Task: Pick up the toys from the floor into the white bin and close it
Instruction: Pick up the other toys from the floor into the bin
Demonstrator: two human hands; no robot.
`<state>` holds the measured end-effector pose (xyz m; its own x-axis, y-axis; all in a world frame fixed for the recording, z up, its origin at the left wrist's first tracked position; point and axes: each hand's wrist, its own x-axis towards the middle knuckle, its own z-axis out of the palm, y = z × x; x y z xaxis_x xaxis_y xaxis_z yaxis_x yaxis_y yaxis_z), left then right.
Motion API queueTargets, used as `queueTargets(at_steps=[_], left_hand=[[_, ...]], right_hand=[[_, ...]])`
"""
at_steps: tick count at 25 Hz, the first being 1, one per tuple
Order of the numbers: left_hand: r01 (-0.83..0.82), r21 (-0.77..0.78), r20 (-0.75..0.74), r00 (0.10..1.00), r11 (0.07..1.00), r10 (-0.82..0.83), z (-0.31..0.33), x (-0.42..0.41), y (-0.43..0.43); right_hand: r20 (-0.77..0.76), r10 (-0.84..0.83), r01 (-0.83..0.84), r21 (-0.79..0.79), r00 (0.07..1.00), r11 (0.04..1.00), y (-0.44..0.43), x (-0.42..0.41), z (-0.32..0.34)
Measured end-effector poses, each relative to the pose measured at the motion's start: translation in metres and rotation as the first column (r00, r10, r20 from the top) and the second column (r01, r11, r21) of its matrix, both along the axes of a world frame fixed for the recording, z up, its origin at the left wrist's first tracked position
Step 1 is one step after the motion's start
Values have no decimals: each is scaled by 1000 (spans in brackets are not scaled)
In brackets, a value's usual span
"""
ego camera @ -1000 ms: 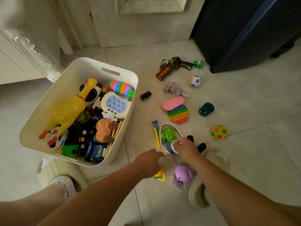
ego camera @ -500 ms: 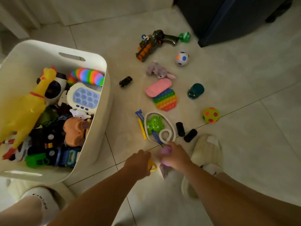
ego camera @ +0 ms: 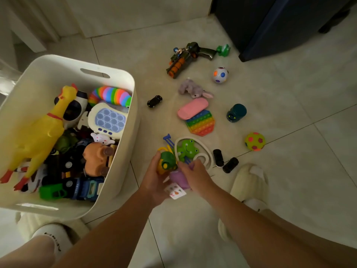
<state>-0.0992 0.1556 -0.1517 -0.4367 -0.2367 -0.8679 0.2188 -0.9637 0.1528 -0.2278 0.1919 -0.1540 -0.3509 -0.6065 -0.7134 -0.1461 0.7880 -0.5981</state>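
Note:
The white bin (ego camera: pixel 125 78) stands open on the left, holding a yellow rubber chicken (ego camera: pixel 40 128), a rainbow slug (ego camera: pixel 112 95) and several other toys. Just right of the bin, my left hand (ego camera: pixel 154 180) grips a green and yellow toy (ego camera: pixel 167 163). My right hand (ego camera: pixel 197 176) holds a purple toy (ego camera: pixel 178 178) with a white tag, pressed against the left hand. Loose on the floor beyond lie a green frog (ego camera: pixel 187 148) in a white ring, a rainbow pop-it (ego camera: pixel 201 122), a pink case (ego camera: pixel 193 108), a toy gun (ego camera: pixel 183 59), balls and small black cars.
A dark cabinet (ego camera: pixel 280 26) stands at the back right and pale doors along the back. My slippered feet (ego camera: pixel 249 182) sit right of the hands and below the bin. A teal cup toy (ego camera: pixel 236 113) and a spotted yellow ball (ego camera: pixel 255 141) lie to the right.
Both hands have lifted off the floor and come together; the left now shows a green and yellow toy, the right holds the purple toy with its tag.

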Motion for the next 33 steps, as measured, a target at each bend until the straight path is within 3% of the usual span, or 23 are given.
queueTargets(at_steps=[2,6,9,14,17,19,22,25,27,29,31,33], left_hand=[[-30,49,-212,976,998,40,7,-1,-4],[-177,48,-213,960,983,183,9,7,-23],[-228,59,-170,957,972,235,-1,4,-43],[-182,77,-224,955,980,195,-4,-21,-71],[-160,112,-243,953,981,183,-6,-36,-83],[-142,105,-241,957,984,164,-7,-42,-88],[-130,99,-249,957,987,151,-8,-46,-93],[-120,107,-264,954,987,145,-6,-47,-95],[-113,90,-277,951,989,134,0,-50,-95],[-83,43,-282,955,996,92,6,-52,-92],[-43,2,-287,957,999,42,12,-55,-84],[-23,-12,-290,957,1000,18,19,-60,-75]], right_hand=[[-61,-3,-1,-60,998,998,-8,14,5],[20,-70,72,-102,997,992,-30,-16,17],[-305,-107,70,-128,946,989,-58,-55,5],[-552,-333,257,-213,764,943,-102,-124,-14],[-703,-55,59,-18,709,998,-122,-167,-22],[-674,166,-61,176,720,983,-134,-189,-31],[-644,207,-102,196,736,975,-141,-199,-38],[-622,-13,29,15,783,999,-130,-189,-39],[-425,-361,327,-154,830,933,-120,-181,-26],[-177,-574,544,-191,800,817,-112,-183,-7],[-138,-546,531,-131,826,837,-99,-191,12],[-288,-482,466,-125,828,876,-83,-203,25]])
